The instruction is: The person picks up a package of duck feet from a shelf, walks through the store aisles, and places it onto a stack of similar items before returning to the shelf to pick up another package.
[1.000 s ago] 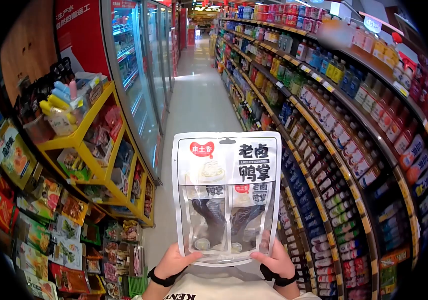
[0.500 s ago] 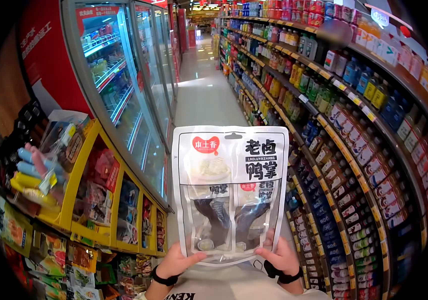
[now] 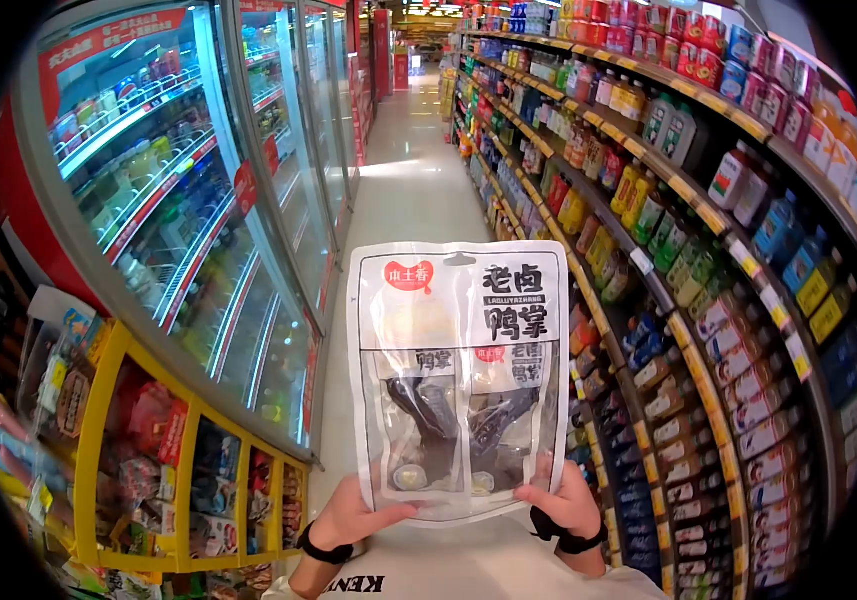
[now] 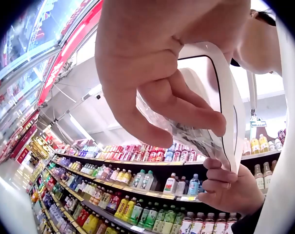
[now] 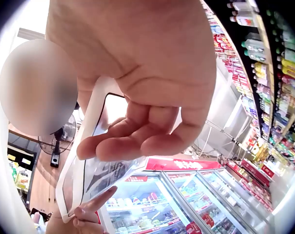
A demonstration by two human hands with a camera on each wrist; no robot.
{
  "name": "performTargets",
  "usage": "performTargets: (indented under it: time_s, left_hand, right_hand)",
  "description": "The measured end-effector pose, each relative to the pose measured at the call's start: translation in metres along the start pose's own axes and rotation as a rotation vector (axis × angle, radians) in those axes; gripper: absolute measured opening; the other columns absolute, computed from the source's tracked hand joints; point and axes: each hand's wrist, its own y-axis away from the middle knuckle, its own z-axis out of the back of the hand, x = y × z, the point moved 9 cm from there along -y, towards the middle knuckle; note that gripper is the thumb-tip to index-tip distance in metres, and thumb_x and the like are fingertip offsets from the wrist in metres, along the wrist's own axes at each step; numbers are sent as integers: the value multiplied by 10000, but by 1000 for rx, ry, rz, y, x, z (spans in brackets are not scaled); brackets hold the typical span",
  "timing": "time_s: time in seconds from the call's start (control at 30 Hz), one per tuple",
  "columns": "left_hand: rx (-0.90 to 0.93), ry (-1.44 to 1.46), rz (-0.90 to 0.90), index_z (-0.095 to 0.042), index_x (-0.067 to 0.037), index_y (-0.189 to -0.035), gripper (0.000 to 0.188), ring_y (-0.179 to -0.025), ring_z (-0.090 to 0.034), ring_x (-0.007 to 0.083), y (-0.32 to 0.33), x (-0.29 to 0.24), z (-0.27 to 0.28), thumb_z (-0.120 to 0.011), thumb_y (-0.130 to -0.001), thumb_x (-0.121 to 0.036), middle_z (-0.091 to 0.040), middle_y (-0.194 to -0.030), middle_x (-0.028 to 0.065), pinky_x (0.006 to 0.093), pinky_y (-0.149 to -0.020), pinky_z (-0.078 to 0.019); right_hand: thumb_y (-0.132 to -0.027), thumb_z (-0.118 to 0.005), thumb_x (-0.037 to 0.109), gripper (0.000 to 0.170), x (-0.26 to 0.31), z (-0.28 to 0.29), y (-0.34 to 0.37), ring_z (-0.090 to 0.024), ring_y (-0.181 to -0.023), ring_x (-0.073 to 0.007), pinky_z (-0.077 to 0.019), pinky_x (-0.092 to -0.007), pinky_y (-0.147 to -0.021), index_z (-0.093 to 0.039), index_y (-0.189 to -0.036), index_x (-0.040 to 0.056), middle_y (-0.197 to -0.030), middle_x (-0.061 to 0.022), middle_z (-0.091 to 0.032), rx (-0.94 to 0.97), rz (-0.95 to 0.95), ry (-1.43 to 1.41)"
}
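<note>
A white and clear food package (image 3: 458, 385) with a red heart logo and dark pieces inside stands upright before the chest. My left hand (image 3: 356, 518) pinches its lower left corner, thumb on the front. At the lower right corner my right hand (image 3: 563, 500) pinches it the same way. In the left wrist view the curled fingers of my left hand (image 4: 171, 73) lie behind the package (image 4: 225, 112). The right wrist view shows my right hand (image 5: 137, 83) with its fingers bent against the back of the package (image 5: 106, 173).
Glass-door fridges (image 3: 148, 180) line the left side, with a yellow rack (image 3: 183, 480) of packaged snacks below them. Long shelves (image 3: 668, 180) of bottles and cans run along the right. Between them a pale floor aisle (image 3: 418, 190) leads away.
The view has swung left and moved forward: the fridges look larger and the yellow rack has slid to the lower left. Both hands keep the same hold on the package.
</note>
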Motion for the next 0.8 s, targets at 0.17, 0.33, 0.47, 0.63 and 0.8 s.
performTargets:
  time_s: [0.17,0.33,0.47,0.63,0.8]
  left_hand:
    - [-14,192,123,-452,46,-1207,521,-877,-601,152,-80,10,-2,-704,-752,9,-610,-1009,95,289,-755,-505]
    - [-47,412,283,-467,44,-1164,442,-761,-627,160,-141,40,4,-680,-778,21,-625,-920,111,290,-640,-540]
    - [47,231,320,-474,39,-1141,401,-705,-614,137,-198,59,24,-675,-795,2,-613,-880,92,276,-583,-524]
    - [116,190,263,-477,42,-1131,385,-676,-607,129,-278,62,68,-672,-803,-13,-605,-858,77,265,-572,-509]
    - [52,166,202,-502,44,-1124,342,-629,-596,101,-356,36,133,-650,-834,-63,-595,-797,42,228,-564,-474]
  right_hand:
    - [-770,-730,118,255,-5,50,-73,-480,-630,-114,-397,-266,-583,-504,-732,7,-654,-44,-498,-7,10,11]
    - [-768,-732,122,249,-27,79,-125,-482,-639,-109,-393,-254,-584,-513,-742,6,-662,-32,-506,-54,-106,-65]
    - [-777,-724,106,211,-54,99,-171,-489,-661,-92,-387,-242,-588,-545,-759,-5,-682,-13,-519,-136,-134,-157]
    - [-774,-720,99,203,-52,109,-256,-495,-666,-99,-398,-253,-600,-549,-768,-12,-682,-24,-522,-197,-76,-131]
    - [-774,-707,87,184,-27,108,-357,-514,-672,-109,-409,-263,-616,-552,-770,-12,-690,-36,-552,-194,1,-32]
